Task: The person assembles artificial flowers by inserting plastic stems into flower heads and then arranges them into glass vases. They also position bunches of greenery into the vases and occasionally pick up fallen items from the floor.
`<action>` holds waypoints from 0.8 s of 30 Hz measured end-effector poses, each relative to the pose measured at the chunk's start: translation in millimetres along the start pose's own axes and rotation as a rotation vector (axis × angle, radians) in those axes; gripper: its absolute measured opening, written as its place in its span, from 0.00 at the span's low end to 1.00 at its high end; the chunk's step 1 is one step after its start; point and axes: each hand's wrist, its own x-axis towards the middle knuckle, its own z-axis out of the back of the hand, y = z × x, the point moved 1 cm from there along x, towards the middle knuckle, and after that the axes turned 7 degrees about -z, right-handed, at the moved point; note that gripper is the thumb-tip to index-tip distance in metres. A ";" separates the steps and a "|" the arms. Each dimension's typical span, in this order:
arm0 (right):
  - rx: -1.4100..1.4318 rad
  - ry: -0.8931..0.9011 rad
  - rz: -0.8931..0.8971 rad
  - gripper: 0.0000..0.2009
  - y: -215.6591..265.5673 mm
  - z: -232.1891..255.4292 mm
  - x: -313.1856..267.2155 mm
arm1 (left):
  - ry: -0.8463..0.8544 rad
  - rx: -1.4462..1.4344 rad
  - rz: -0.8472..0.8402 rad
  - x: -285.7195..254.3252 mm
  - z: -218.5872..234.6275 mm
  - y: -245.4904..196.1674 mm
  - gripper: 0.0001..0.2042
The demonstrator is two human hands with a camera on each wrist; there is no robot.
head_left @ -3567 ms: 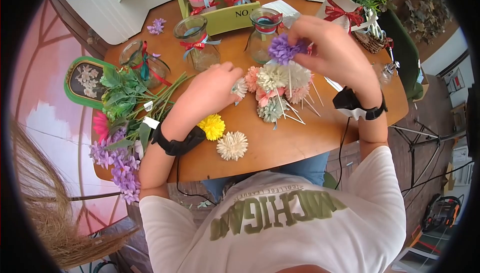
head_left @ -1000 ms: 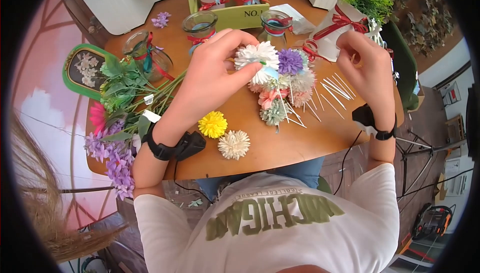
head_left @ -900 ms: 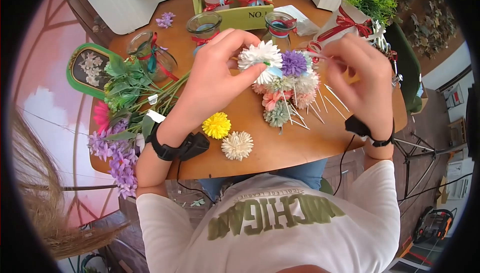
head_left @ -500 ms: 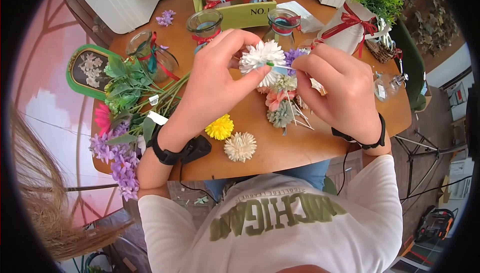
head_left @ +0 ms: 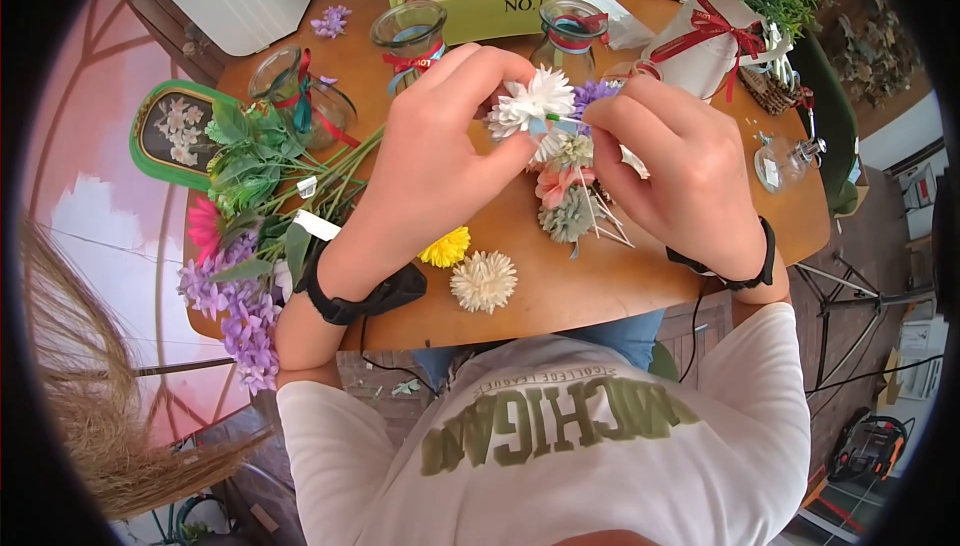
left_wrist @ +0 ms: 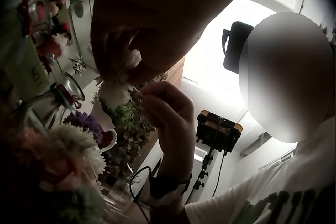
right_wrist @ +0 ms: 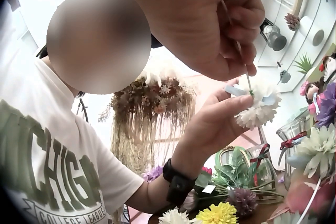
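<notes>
The left hand [head_left: 440,146] pinches a white flower [head_left: 533,101], its green-tipped back facing the right hand. Between thumb and fingers, the right hand [head_left: 680,166] holds a thin white stick [head_left: 568,120] whose end meets the green nub; the right wrist view shows the stick [right_wrist: 241,56] meeting the back of the white flower [right_wrist: 258,109]. Just below the hands lies a cluster with a purple flower [head_left: 594,104], a pink flower [head_left: 556,186] and a grey-green flower [head_left: 568,218], white sticks poking out. A yellow flower [head_left: 446,246] and a cream flower [head_left: 484,282] rest on the table near the left forearm.
Ribboned glass vases [head_left: 408,30] stand at the back by a green crate [head_left: 490,18]. Leafy stems with purple blossoms [head_left: 245,331] lie at the left beside a green frame [head_left: 150,161]. A wrapped potted plant [head_left: 705,51] and glass bottle [head_left: 775,164] are at the right.
The right hand has come left from above the loose sticks, bringing a stick to the white flower. Earlier it held the purple flower, which now sits in the cluster.
</notes>
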 end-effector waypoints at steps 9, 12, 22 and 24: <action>0.060 0.043 -0.007 0.13 4.8 -9.1 -2.5 | 0.009 -0.045 -0.070 -1.9 -2.5 -5.0 0.15; 0.076 0.061 -0.019 0.13 3.8 -8.1 -2.9 | 0.005 -0.075 -0.048 -0.9 -2.3 -4.6 0.16; -0.051 0.187 -0.371 0.11 -65.2 54.5 -7.0 | 0.596 0.303 0.011 -14.2 -6.8 33.3 0.15; -0.138 0.326 -0.495 0.10 -94.2 53.3 -27.3 | 0.634 0.246 0.037 -15.8 -15.0 37.4 0.16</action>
